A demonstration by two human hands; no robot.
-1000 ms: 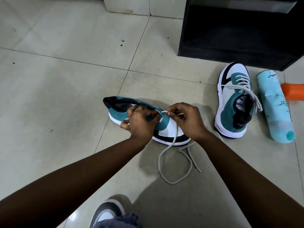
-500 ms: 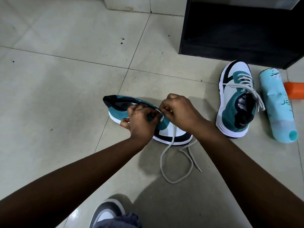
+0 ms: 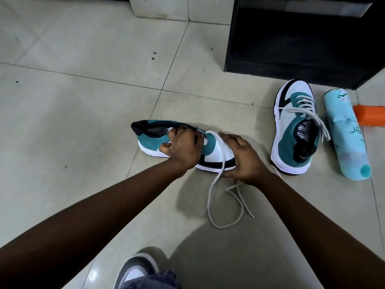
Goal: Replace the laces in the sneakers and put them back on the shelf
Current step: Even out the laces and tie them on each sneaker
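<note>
We counted two teal, white and black sneakers on the tiled floor (image 3: 83,113). The nearer sneaker (image 3: 154,140) lay on its side with its heel to the left, and both hands were on it. The left hand (image 3: 184,150) gripped its upper near the eyelets, fingers curled over the edge and thumb tucked against the teal side. The right hand (image 3: 242,158) gripped the toe end, fingers bent over the white toe and thumb underneath by the sole. One white lace (image 3: 216,197) ran from the eyelet area down across the white side panel, passed beside the right hand and fell onto the floor in a loose loop with its two ends lying free. The second sneaker (image 3: 291,130) stood upright to the right, well apart from the first, toe pointing toward the black shelf (image 3: 291,46) just beyond it; it was fully laced, and its insole read "PUMA". Just beside it lay one pale turquoise bottle (image 3: 343,132) on its side, with lettering we could only partly read. One orange object (image 3: 368,117) touched the bottle at the right edge. One grey and white shoe (image 3: 135,270) showed at the bottom edge.
</note>
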